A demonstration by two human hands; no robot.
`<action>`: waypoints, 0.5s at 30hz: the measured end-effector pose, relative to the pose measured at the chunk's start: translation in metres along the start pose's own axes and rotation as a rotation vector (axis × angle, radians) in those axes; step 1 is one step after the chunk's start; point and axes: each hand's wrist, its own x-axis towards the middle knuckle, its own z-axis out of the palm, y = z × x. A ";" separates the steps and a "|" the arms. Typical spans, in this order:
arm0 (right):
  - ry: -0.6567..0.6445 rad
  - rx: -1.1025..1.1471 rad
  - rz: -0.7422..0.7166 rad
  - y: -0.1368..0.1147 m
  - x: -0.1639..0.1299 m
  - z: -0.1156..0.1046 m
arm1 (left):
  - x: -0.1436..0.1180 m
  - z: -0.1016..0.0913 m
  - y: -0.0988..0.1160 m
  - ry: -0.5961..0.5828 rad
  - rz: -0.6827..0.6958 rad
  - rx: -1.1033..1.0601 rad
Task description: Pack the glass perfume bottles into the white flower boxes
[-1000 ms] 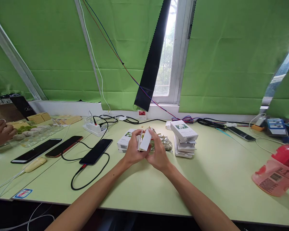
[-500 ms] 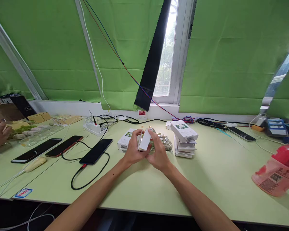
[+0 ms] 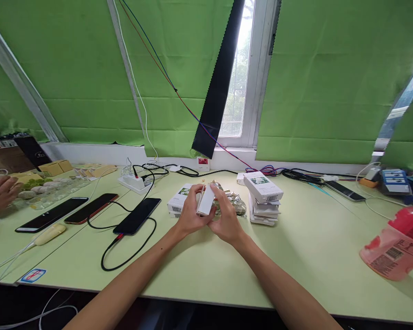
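A small white carton (image 3: 205, 200) is held between my two hands above the middle of the table, tilted so a plain white side faces me. My left hand (image 3: 194, 211) grips it from the left, fingers bent along its edge. My right hand (image 3: 226, 216) closes on it from the right. Just left of my left hand lie white boxes (image 3: 177, 200) with a green picture and barcodes. Behind my right hand are shiny metallic pieces in clear wrapping (image 3: 237, 204), partly hidden. To the right stands an uneven stack of similar white boxes (image 3: 263, 201).
Several phones (image 3: 137, 217) and black charging cables lie to the left, near a white power strip (image 3: 134, 181). A red-lidded pink tub (image 3: 395, 243) stands at the right. Another person's hand (image 3: 0, 192) is at the far left, by a clear plastic tray (image 3: 62, 195).
The carton has turned slightly in my fingers, its white side shifting a little left. The other person's hand at the far left has moved a bit to the right.
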 end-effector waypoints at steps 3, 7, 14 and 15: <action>-0.005 0.003 0.006 0.000 0.000 0.000 | 0.000 0.000 0.001 -0.008 0.005 -0.013; -0.004 0.009 0.005 -0.001 0.000 0.000 | 0.001 -0.001 0.001 -0.016 0.004 -0.021; -0.012 0.010 0.003 0.000 0.000 0.000 | 0.001 -0.001 0.003 -0.024 0.000 -0.041; -0.014 0.007 0.002 0.000 0.000 0.000 | 0.001 -0.001 0.003 -0.025 -0.002 -0.043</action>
